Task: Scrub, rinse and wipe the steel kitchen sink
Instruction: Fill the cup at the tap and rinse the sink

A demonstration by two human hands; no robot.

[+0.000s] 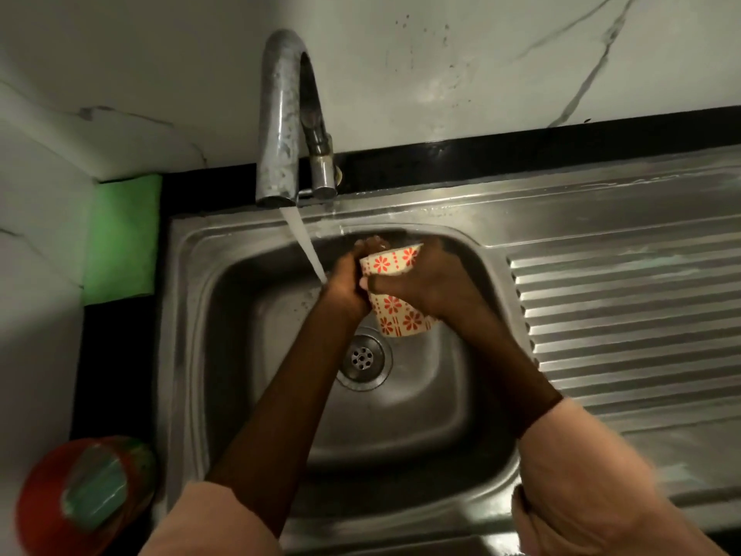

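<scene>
Sleeves rolled, I see both hands, left [347, 280] and right [425, 282], keep a closed grip on a patterned cup [395, 290] under the running tap [286, 114] above the steel sink [401, 427], so I judge rinsing underway, wiping undone.

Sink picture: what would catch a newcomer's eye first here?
First, the patterned cup with red flowers, held by both the left hand and right hand over the steel sink. Next, water pouring from the tap onto the left hand, then the green sponge at the far left.
</scene>
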